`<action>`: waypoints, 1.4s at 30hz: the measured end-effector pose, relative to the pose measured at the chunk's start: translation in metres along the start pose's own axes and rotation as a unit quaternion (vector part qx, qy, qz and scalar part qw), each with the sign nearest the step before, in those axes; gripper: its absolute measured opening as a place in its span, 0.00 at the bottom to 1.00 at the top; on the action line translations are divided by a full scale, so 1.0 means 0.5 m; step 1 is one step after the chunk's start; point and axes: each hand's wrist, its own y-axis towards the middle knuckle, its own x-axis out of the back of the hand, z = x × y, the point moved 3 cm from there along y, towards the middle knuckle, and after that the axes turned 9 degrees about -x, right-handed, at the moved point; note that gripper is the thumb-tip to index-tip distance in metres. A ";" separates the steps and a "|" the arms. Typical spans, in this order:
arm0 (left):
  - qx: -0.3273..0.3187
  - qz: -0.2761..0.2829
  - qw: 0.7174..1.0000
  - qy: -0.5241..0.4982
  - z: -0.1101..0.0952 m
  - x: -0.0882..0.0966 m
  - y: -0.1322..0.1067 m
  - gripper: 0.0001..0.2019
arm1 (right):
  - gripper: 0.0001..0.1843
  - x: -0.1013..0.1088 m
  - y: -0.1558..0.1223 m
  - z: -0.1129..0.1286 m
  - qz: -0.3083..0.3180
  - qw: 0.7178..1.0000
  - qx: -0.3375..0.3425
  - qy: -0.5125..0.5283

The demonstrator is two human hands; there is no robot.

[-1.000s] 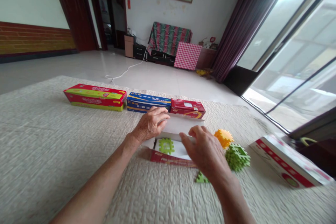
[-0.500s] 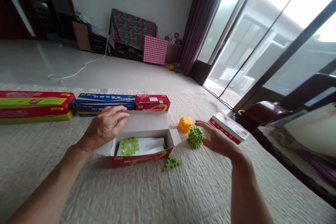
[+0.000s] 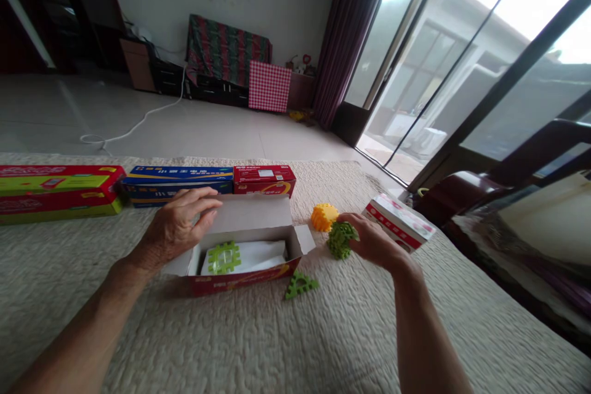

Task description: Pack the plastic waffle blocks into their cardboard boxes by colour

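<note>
Head view. Open red cardboard box with a white inside and raised lid (image 3: pixel 244 280): stood on a cream quilted mat (image 3: pixel 221 345), held at its left a green square plastic piece with toothed edges (image 3: pixel 214 258), on top of a white sheet (image 3: pixel 261 254). Left hand (image 3: pixel 178 225): hung over the box's left end, loosely spread, with curved fingers and a parted thumb. Right hand (image 3: pixel 372 243): rested with fingers and thumb at the right side of a stack of green toothed plastic pieces (image 3: pixel 340 242) — could not tell whether pinching any. Stack of yellow toothed plastic pieces (image 3: pixel 324 217): sat just behind the green stack. Green triangular toothed plastic piece (image 3: pixel 310 285): lay beside the box's near right corner. White box with a red band (image 3: pixel 399 218): lay just beyond the right hand. Long red-and-lime box (image 3: pixel 60 192), blue box with gold stripes (image 3: pixel 178 183), smaller closed red box (image 3: pixel 263 180): lay in a row — behind the open box.
</note>
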 end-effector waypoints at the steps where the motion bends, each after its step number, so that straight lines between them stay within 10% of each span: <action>1: 0.000 0.000 1.000 0.000 0.000 0.000 0.000 0.09 | 0.32 0.003 -0.001 0.000 -0.004 1.000 0.002 0.001; 9: 0.000 0.000 1.000 0.008 -0.012 0.007 0.009 0.10 | 0.28 0.052 -0.018 0.050 -0.059 0.997 0.042 0.040; 24: 0.008 -0.013 1.000 -0.002 -0.015 0.006 0.008 0.11 | 0.24 -0.010 -0.013 0.429 0.042 0.949 0.298 0.093; 36: 0.010 -0.011 1.000 -0.002 -0.010 0.004 0.004 0.11 | 0.27 -0.032 -0.004 0.436 0.021 0.951 0.297 0.088; 42: 0.002 -0.020 1.000 -0.002 -0.013 0.007 0.008 0.11 | 0.18 0.028 0.005 0.324 -0.063 0.963 0.231 0.122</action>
